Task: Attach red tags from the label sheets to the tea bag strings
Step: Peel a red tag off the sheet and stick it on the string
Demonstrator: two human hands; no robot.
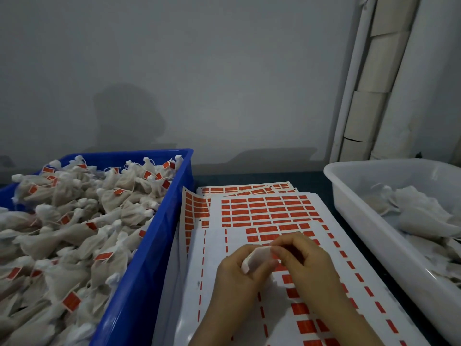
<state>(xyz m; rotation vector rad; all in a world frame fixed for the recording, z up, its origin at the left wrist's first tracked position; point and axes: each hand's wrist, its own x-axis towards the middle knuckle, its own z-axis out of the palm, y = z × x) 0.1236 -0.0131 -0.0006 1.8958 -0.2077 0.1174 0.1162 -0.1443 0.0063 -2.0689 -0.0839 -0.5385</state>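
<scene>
— Grey wall (224, 96) behind, dark surface (330, 211) below. Which step is this?
— Over the label sheets (269, 213), the left hand (237, 273) curls its fingers round a white tea bag (257, 258). The right hand (304, 260) pinches its top edge, likely finding the string, which I cannot make out. Next, a red tag (268, 229) needs peeling and folding over it.
— Containers?
— A blue crate (154, 245) left of the sheets holds tagged tea bags (74, 221). A white tub (349, 196) on the right holds bags with no red showing.
</scene>
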